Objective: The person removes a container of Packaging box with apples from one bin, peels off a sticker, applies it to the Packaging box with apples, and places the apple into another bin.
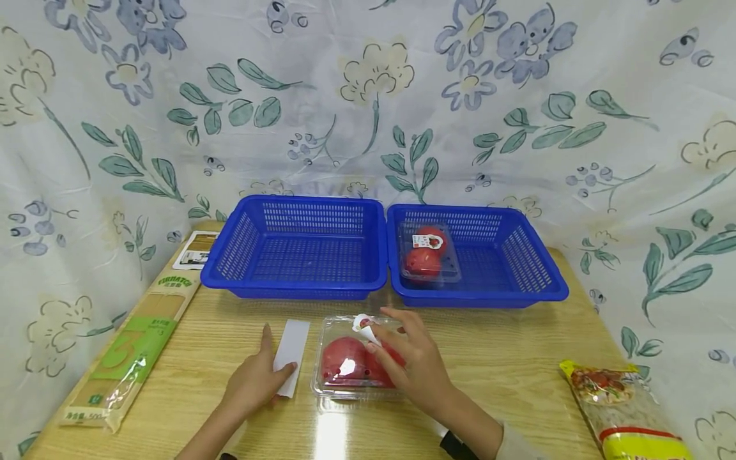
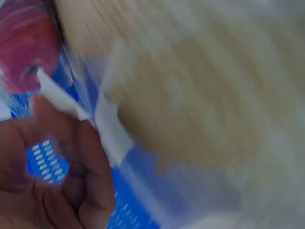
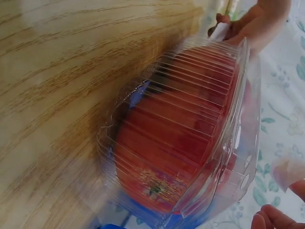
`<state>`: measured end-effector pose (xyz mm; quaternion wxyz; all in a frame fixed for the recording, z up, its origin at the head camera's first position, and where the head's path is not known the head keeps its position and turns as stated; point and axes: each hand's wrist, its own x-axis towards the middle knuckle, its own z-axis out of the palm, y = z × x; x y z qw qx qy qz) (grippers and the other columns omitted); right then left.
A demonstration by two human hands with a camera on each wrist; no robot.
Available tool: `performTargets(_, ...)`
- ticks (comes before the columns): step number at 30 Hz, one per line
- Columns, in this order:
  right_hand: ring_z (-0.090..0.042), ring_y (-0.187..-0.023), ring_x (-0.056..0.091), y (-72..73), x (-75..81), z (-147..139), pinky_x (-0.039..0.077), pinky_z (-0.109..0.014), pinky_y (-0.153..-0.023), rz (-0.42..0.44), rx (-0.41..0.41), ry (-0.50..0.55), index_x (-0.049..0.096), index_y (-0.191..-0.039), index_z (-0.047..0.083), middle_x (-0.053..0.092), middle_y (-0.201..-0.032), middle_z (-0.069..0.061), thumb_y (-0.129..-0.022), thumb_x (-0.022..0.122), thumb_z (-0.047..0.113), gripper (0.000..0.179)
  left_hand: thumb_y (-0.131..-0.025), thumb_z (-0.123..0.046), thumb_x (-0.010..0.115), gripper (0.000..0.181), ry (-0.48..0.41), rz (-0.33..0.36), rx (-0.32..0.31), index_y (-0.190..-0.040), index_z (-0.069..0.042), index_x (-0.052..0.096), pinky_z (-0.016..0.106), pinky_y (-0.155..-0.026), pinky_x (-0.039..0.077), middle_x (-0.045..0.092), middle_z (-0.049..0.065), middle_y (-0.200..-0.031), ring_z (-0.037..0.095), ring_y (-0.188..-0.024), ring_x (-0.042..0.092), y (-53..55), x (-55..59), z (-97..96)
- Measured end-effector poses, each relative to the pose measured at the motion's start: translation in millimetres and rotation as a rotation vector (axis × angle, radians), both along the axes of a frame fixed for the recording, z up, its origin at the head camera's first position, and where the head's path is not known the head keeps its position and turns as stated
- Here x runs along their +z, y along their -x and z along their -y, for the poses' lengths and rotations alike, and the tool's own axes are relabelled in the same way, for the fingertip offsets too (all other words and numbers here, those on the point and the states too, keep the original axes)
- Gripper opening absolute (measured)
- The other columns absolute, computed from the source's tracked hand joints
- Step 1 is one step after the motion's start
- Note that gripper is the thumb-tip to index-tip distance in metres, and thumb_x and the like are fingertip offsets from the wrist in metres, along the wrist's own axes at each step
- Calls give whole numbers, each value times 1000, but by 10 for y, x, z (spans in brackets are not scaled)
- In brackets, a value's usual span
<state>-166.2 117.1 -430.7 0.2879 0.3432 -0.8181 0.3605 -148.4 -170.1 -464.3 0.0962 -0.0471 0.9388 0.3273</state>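
Note:
My left hand (image 1: pixel 253 380) pinches a white paper strip (image 1: pixel 294 342) near its lower end, the index finger pointing away from me. Just right of it on the table is a lidded clear plastic box (image 1: pixel 326 332) with red apples (image 1: pixel 343 362) inside. Over that box, my right hand (image 1: pixel 420 361) holds a small white label sticker (image 1: pixel 362 321) with a red picture, partly curled at the fingertips. From the right wrist, the box's ribbed side (image 3: pixel 190 95) shows a streaked apple (image 3: pixel 162 143) close up. The left wrist view is blurred, with the paper strip (image 2: pixel 112 129) beside the fingers.
Two blue plastic baskets stand behind: the left basket (image 1: pixel 310 292) and the right basket (image 1: pixel 489 297), which holds a labelled box of apples (image 1: pixel 424 262). A noodle pack (image 1: pixel 135 338) lies at left, a yellow-topped food bag (image 1: pixel 627 409) at right. Floral cloth (image 1: pixel 368 128) hangs behind.

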Motion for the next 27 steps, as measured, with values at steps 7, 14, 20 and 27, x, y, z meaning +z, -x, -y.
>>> performTargets(7,-27,-116,57,2,7,0,55,-40,-80,-58,-4,-17,73,-119,10,61,-127,-13,-101,56,37,36,-93,-55,60,84,416,-86,-112,-143,10,42,37,-44,41,63,16,-68,23,-54,57,-44,202,85)
performTargets(14,-28,-112,58,-6,41,6,55,-39,-78,-137,7,0,71,-120,9,61,-123,-15,-100,58,38,38,-96,-44,62,41,316,-280,-79,-105,-6,73,33,-46,42,66,2,-69,15,-56,57,-12,561,-57)
performTargets(20,-29,-110,58,-20,58,28,55,-36,-81,-222,24,-6,70,-120,8,61,-123,-16,-99,61,38,38,-98,-40,61,31,-256,-224,-196,-96,-14,76,27,-57,46,70,2,-91,12,-66,62,120,690,-443)
performTargets(27,-30,-111,57,-71,29,50,49,-40,-94,-276,35,-41,70,-123,7,60,-122,-19,-99,61,36,39,-94,-31,68,21,-485,-214,-262,-87,-13,76,24,-56,45,64,0,-79,13,-68,56,247,681,-684)
